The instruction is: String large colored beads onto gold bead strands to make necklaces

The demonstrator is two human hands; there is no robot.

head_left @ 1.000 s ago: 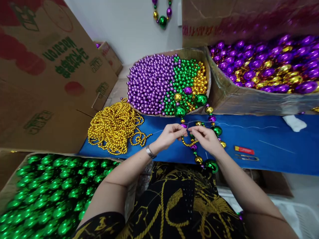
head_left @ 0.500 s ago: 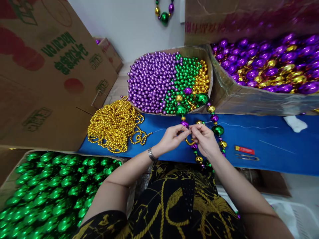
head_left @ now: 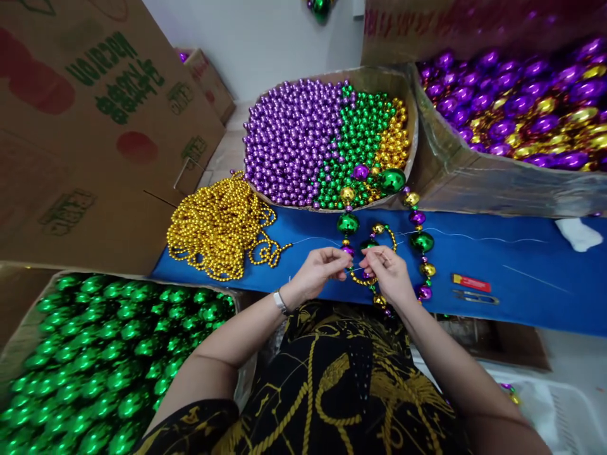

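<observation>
Over the blue tabletop, my left hand (head_left: 325,270) and my right hand (head_left: 385,268) are a small gap apart, each with fingertips pinched. A thin pale thread (head_left: 358,270) runs between them, and both hands grip it. Around and behind my hands lies a bead garland of large green, gold and purple beads (head_left: 348,224), its upper end resting on the box of small beads. Its right side (head_left: 422,241) hangs past my right hand. A short loop of small gold beads (head_left: 392,239) lies close behind the right fingers.
A heap of gold bead strings (head_left: 215,227) lies at left. Behind is a box of small purple, green and gold beads (head_left: 411,136). Boxes of large beads stand at right (head_left: 502,129) and lower left (head_left: 109,341). A red lighter (head_left: 472,282) and thread snips (head_left: 477,297) lie at right.
My hands have moved apart from touching, with the thread now showing between them. The view has shifted slightly downward.
</observation>
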